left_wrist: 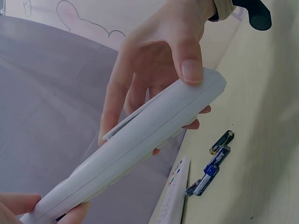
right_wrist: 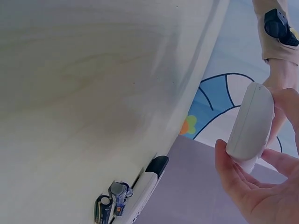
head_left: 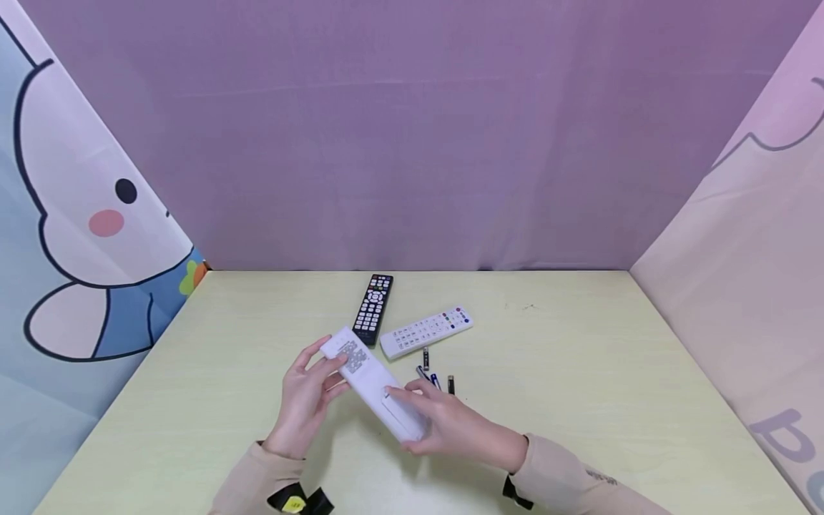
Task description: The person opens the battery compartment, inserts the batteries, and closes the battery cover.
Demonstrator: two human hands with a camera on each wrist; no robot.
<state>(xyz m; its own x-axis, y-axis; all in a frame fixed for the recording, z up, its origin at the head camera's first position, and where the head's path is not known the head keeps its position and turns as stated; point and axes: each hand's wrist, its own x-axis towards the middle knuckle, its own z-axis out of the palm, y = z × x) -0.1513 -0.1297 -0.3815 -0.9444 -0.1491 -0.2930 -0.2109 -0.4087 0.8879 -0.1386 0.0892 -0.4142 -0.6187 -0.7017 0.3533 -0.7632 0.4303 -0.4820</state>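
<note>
A white remote control (head_left: pixel 370 379) is held above the table with its back turned up, a printed label near its far end. My left hand (head_left: pixel 305 400) pinches that far end between thumb and fingers. My right hand (head_left: pixel 453 422) grips the near end, a finger at the edge of the battery cover (head_left: pixel 399 411). In the left wrist view the battery cover (left_wrist: pixel 133 116) stands slightly raised at one edge, touched by a fingertip of the right hand (left_wrist: pixel 159 51). The inside of the compartment is hidden.
A black remote (head_left: pixel 373 309) and a second white remote (head_left: pixel 426 332) lie buttons up beyond the hands. Several small batteries (head_left: pixel 450 385) lie beside the right hand. A purple curtain (head_left: pixel 412 143) stands behind the table (head_left: pixel 579 357), with printed cloth panels at both sides.
</note>
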